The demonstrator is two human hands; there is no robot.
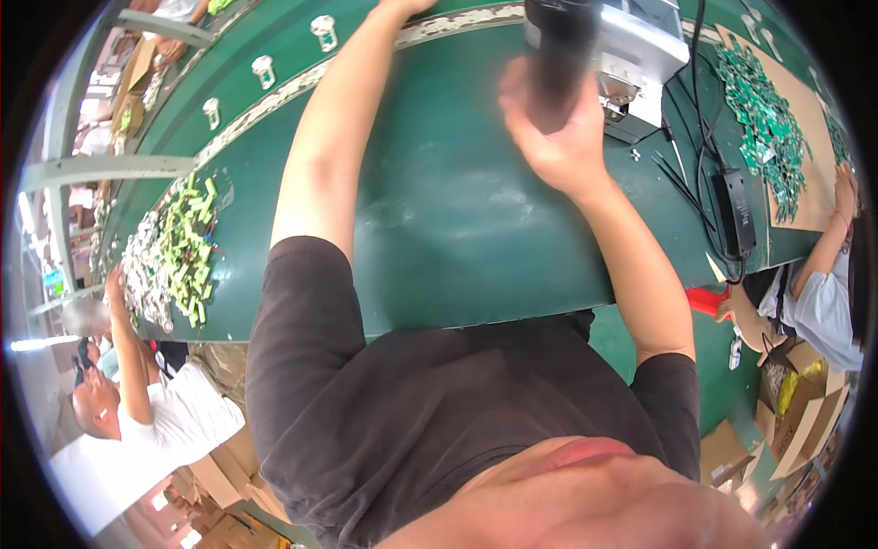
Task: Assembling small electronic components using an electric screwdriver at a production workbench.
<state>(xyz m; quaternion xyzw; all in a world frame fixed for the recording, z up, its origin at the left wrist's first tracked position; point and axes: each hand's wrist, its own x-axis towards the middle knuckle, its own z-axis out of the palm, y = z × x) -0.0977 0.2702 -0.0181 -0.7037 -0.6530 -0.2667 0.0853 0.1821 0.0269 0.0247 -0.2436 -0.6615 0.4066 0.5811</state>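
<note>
Blk cylinder (565,41) is at top of view, R of centre, over the far part of the green desk (457,247) & just L of a silver-grey boxy device (643,41). Looks smooth, dark all over, approx straight-sided, w/ a small pale mark on its L side up high; upper end cut off by the top edge, lower end blurred, so exact shape there unclear. R hand (553,137) is at its lower end, palm side to cam, fingers showing either side of the cyl; cyl & blur cover the middle, so can't tell if the hand's clamped on it or just cupped behind. L hand (407,4) is mostly cut off at top edge, well apart from R hand, nr the chipped pale strip (457,27) along the desk's far side; can't tell if its fingers are apart or together. R of device: blk cables (702,91), a blk adapter (734,210), then a heap of green circuit bds (764,128) on a brown sheet (785,203). Far L: pile of yellow-green pcs (189,256) beside whitish pcs (146,265), w/ a co-worker's hand (114,284) at its L edge.
</note>
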